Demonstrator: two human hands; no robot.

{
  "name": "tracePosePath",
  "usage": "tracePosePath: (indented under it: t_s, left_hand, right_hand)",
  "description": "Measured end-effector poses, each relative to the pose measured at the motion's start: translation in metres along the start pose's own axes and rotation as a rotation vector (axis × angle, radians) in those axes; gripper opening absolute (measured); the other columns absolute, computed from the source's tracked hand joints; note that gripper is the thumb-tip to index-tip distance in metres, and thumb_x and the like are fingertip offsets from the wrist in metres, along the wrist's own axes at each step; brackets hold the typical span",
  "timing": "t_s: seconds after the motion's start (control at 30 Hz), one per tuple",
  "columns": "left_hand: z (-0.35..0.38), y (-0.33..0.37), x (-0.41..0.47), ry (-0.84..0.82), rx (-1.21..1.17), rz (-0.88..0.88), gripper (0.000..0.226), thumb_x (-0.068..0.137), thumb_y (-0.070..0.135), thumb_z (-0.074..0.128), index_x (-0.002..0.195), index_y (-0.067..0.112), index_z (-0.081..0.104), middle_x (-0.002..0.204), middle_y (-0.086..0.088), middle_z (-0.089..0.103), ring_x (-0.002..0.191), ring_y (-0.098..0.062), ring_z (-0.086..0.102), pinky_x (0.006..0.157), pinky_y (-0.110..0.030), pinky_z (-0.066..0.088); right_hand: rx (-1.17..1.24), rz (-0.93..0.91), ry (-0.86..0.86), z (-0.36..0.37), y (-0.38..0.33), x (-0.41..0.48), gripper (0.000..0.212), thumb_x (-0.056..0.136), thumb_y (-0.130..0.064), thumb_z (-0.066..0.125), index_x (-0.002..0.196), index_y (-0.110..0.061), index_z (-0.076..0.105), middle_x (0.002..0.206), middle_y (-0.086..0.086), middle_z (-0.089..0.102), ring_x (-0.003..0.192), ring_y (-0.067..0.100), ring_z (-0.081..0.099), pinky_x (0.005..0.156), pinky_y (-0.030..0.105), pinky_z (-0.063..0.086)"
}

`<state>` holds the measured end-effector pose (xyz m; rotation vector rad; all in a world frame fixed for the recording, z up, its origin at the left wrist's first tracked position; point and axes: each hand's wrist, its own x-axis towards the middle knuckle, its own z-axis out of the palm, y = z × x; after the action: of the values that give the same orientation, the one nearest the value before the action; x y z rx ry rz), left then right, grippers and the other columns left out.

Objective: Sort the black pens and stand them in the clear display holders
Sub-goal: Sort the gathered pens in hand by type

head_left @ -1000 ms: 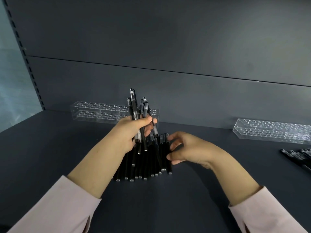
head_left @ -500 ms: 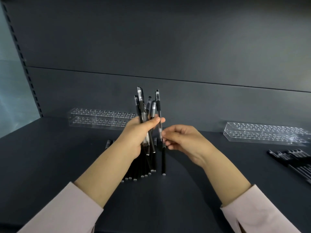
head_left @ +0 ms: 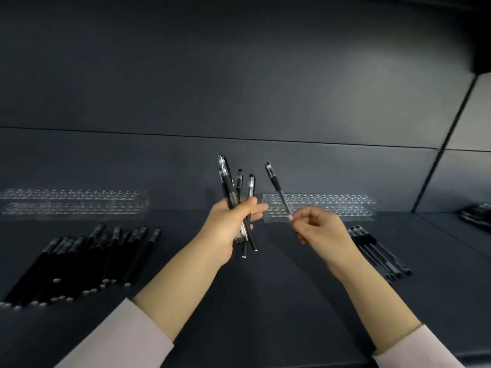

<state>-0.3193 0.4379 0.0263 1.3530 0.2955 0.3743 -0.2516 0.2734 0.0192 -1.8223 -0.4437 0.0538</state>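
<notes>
Centrally, the left hand (head_left: pixel 231 224) gripped a bundle of black pens (head_left: pixel 227 181) upright; the right hand (head_left: pixel 318 231), held apart, pinched a single pen (head_left: pixel 278 187) by its lower end before the right clear holder (head_left: pixel 345 205).

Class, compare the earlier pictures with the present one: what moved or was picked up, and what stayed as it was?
The right hand took one pen from the pile, raised it beside the bundle, and now pinches it further right, apart from the bundle. The left hand still grips the bundle upright. Pile and holders stay on the shelf.
</notes>
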Motion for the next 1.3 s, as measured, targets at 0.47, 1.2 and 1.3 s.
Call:
tracePosePath:
  t_s: [0.47,1.2,1.3]
  left_hand:
    - [0.126,-0.044,0.018,0.118,-0.043,-0.152,0.021,0.086,0.036,0.072,0.101,0.023,0.073,0.112,0.007,0.065,0.120,-0.018,0.051,0.113,-0.045,0.032]
    - [0.116,-0.036,0.002,0.023,-0.090,-0.061,0.005,0.088,0.026,0.070,0.092,0.022,0.070,0.100,0.003,0.076,0.094,-0.014,0.068,0.100,-0.039,0.047]
    - [0.100,-0.032,-0.003,0.007,-0.076,-0.066,0.006,0.087,0.029,0.072,0.091,0.024,0.071,0.104,0.000,0.075,0.099,-0.016,0.068,0.106,-0.048,0.043]
  right_hand:
    - [-0.636,-0.113,0.102,-0.147,0.081,0.008,0.022,0.082,-0.009,0.065,0.101,-0.018,0.064,0.071,0.000,0.057,0.061,0.009,0.052,0.051,0.009,0.037]
    - [-0.006,-0.038,-0.165,-0.091,0.037,-0.006,0.010,0.090,-0.024,0.065,0.086,-0.019,0.073,0.077,-0.002,0.070,0.065,0.001,0.058,0.064,0.014,0.046]
    - [0.104,-0.044,-0.204,-0.069,0.025,-0.012,0.010,0.089,-0.018,0.066,0.085,-0.011,0.072,0.074,0.000,0.069,0.064,0.003,0.056,0.064,0.016,0.045]
